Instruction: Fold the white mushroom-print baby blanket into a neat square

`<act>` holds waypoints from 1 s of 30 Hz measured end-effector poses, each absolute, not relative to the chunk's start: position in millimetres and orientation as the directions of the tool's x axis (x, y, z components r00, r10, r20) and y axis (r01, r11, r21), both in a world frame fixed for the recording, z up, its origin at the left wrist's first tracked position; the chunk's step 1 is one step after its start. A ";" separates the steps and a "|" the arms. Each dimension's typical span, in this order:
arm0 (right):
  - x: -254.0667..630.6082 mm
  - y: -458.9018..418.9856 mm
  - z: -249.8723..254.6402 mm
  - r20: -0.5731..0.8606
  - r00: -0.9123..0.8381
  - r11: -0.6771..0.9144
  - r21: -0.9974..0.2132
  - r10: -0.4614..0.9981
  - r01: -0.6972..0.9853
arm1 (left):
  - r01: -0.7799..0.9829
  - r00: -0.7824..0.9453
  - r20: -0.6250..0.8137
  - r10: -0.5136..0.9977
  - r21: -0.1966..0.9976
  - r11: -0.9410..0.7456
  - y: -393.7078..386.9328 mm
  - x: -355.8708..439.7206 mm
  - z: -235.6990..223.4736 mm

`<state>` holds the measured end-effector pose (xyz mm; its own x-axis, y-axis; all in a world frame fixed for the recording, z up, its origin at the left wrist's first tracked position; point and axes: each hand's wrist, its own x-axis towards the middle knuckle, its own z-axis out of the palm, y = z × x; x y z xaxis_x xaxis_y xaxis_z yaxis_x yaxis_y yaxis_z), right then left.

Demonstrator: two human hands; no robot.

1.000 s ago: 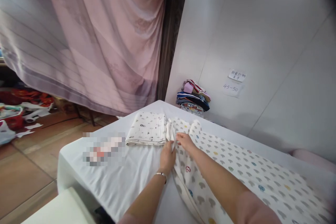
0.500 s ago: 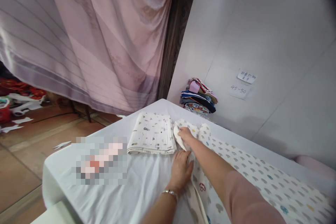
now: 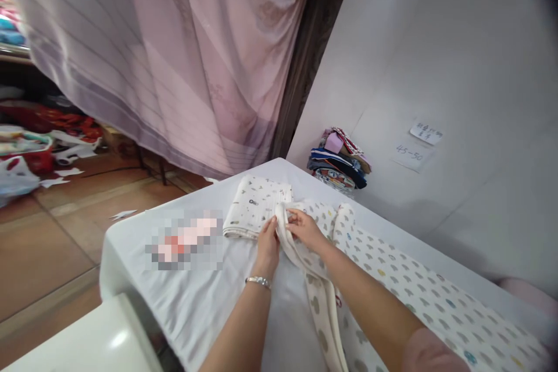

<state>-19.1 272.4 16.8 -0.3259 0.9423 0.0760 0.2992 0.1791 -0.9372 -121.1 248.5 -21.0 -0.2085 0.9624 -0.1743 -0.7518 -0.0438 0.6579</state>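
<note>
A long white cloth printed with small mushrooms lies across the white-covered table. Its near edge is gathered into a raised fold. My left hand, with a bracelet on the wrist, pinches that fold at the cloth's far end. My right hand grips the same end from the other side, lifting it slightly off the table. Right behind my hands lies a folded white cloth with tiny prints.
A stack of folded colourful clothes sits at the table's far corner against the white wall, which bears two paper notes. A pink curtain hangs at the left. Toys and scraps litter the floor. A blurred item lies on the table.
My left hand has moved from lying flat on the cloth to pinching its end beside my right hand. The cloth's edge is now bunched and raised. The view has shifted a little.
</note>
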 end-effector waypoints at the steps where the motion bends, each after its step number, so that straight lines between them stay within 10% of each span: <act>1: -22.1 271.8 10.3 0.057 -0.286 0.145 -0.944 0.956 0.297 | -0.736 -0.253 -0.183 0.950 0.674 -0.066 250.0 -123.3 -23.6; 14: -37.0 270.4 17.3 0.145 -0.146 0.188 -0.920 0.979 0.345 | 0.181 -0.570 0.210 0.794 0.975 -0.128 245.9 -139.8 -26.6; 30: -60.9 268.7 10.3 -0.003 -0.209 0.056 -0.959 0.978 0.277 | 0.036 -0.540 0.138 0.830 0.989 -0.142 245.5 -143.7 -20.4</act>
<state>-60.9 268.7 10.3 -0.2089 0.9779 -0.0030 0.2766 0.0562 -0.9593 -143.7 245.5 -20.4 -0.5396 0.8304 0.1385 0.0358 -0.1417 0.9893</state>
